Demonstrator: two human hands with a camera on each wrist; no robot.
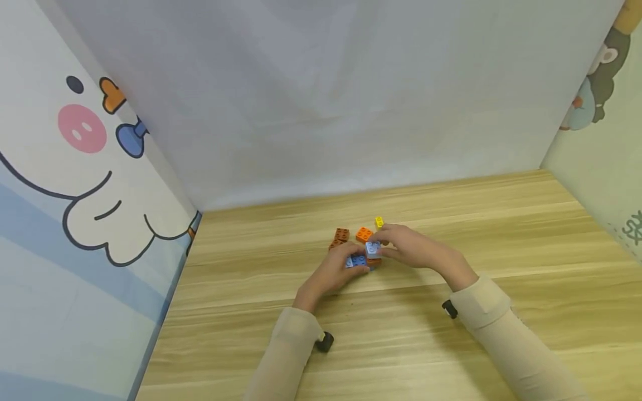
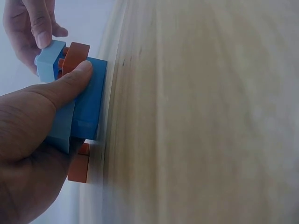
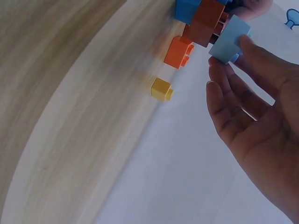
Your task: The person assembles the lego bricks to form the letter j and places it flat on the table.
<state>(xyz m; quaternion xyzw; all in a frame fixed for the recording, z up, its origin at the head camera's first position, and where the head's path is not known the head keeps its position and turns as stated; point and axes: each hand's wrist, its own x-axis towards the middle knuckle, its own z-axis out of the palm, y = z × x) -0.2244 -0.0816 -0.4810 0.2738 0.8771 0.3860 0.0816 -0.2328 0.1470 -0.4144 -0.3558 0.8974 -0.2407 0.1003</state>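
Toy bricks (image 1: 364, 234) lie on a wood-grain tabletop (image 1: 241, 267).

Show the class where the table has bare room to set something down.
The table is bare from the brown bricks to the left wall, between the sleeves, and from the right hand to the right wall. It is crowded where the left hand grips blue bricks and the right pinches a light-blue brick.

Play nook, 2 cartoon-printed walls (image 1: 75, 184), wood-grain table (image 1: 220, 301), toy bricks (image 1: 364, 234)
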